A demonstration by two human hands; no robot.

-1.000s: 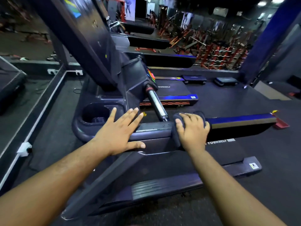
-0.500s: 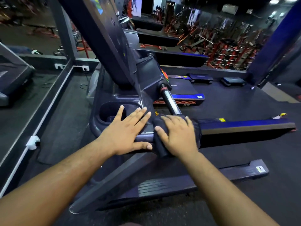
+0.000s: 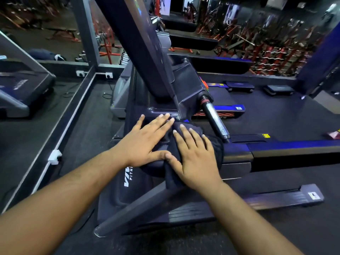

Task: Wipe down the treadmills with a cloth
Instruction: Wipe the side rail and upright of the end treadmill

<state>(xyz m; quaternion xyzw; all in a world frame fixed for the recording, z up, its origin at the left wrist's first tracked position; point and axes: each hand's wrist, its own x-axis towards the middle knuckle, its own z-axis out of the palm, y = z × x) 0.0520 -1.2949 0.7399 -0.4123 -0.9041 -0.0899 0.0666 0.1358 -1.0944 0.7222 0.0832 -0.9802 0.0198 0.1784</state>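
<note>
Cloth [image 3: 211, 144] lies bunched on the near end of the treadmill [image 3: 237, 157] armrest, pressed flat under the right hand [image 3: 193, 159], whose fingers are straight and spread. Just to its left the left hand [image 3: 145, 142] rests palm down on the console edge, fingers apart, thumb touching the right thumb. With nothing gripping the fabric, a quick stroke could let it slide off toward the belt, or the crowded hands could block each other
</note>
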